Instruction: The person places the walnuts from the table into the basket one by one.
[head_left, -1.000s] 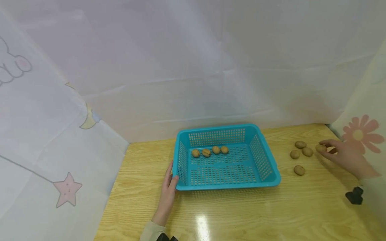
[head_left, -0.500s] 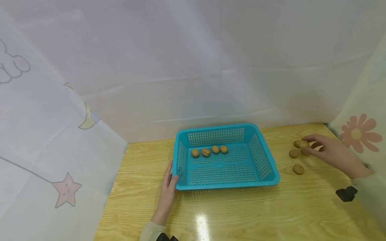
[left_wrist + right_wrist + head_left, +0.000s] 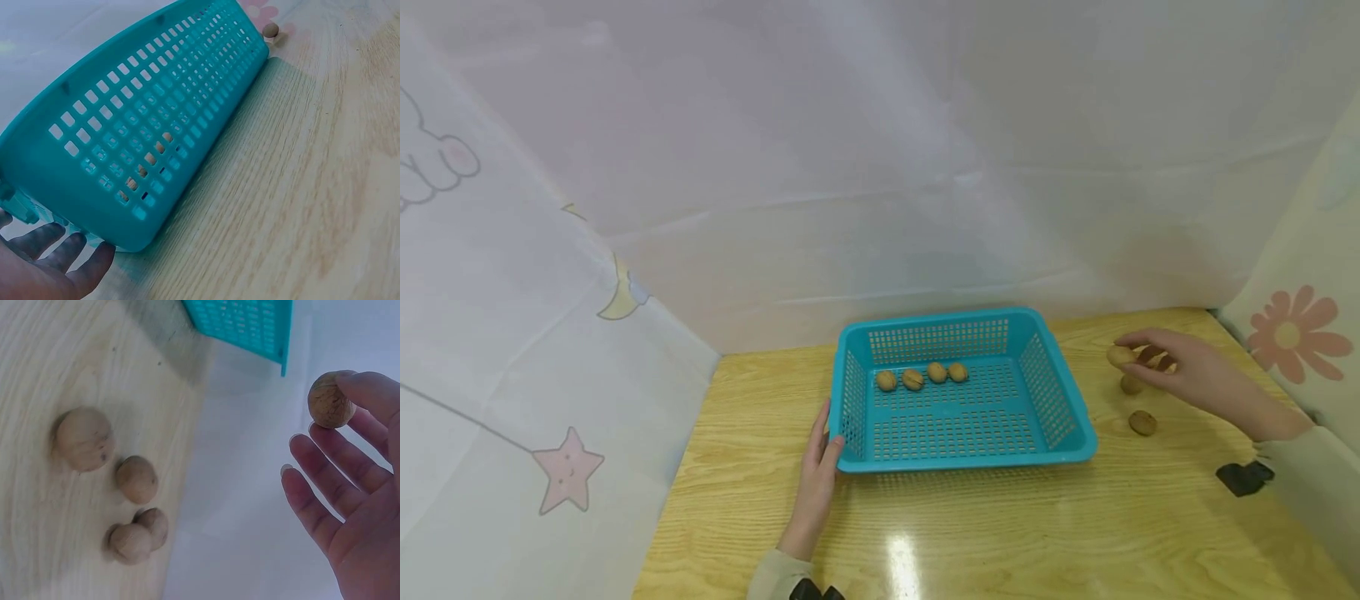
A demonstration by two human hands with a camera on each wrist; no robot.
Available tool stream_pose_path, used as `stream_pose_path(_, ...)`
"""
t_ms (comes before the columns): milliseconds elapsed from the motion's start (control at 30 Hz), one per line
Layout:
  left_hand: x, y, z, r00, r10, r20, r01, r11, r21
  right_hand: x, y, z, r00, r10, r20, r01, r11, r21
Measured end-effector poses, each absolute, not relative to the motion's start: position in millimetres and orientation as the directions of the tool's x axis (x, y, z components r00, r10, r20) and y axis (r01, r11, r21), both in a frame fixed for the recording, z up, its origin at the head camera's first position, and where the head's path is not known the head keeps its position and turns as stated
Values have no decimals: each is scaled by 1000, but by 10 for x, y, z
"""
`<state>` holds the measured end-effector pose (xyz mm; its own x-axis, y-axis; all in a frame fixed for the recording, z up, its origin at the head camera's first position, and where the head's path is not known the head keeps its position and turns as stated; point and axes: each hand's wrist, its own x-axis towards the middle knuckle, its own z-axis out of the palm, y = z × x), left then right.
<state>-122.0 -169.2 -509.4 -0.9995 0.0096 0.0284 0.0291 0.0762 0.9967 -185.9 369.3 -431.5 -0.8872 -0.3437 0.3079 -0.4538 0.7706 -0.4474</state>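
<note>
My right hand (image 3: 1202, 383) pinches a walnut (image 3: 329, 403) between thumb and fingertips, raised above the table; its other fingers spread loosely in the right wrist view. Several loose walnuts (image 3: 85, 439) lie under and near that hand, partly covered by it in the head view. A blue-green perforated plastic basket (image 3: 962, 464) stands mid-table, with several walnuts (image 3: 913, 380) in a row toward its back left. Against the basket's left end rests my left hand (image 3: 816, 479), thumb at the rim and fingers extended along the outer wall; in the left wrist view the fingertips touch the plastic.
The wooden table (image 3: 985, 542) meets a pale cloth backdrop (image 3: 880, 208) behind the basket. Printed cloth panels also rise on the left and right, the right one with a flower (image 3: 1292, 335) close behind my right arm.
My right hand has carried the pinched walnut leftward over the loose walnuts, toward the basket, and lifted it. My left hand and the basket have stayed in place.
</note>
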Motion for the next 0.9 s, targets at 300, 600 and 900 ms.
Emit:
stream_pose_path(300,-1221,-1684,-5079,-1000,4,26,26,81,996,-1914,3364,-4065,-888,-370,273,-459,748,-479)
stream_pose_path(600,-1225,-1700,-5099,-1000,7,23,23,76,997,-2104,2937,-3828,-846,-460,270,-531,681,-504)
stream_pose_path(900,-1222,-1696,-5101,-1000,3,27,27,76,997,-2360,2539,-3780,-776,-549,310,-626,611,-485)
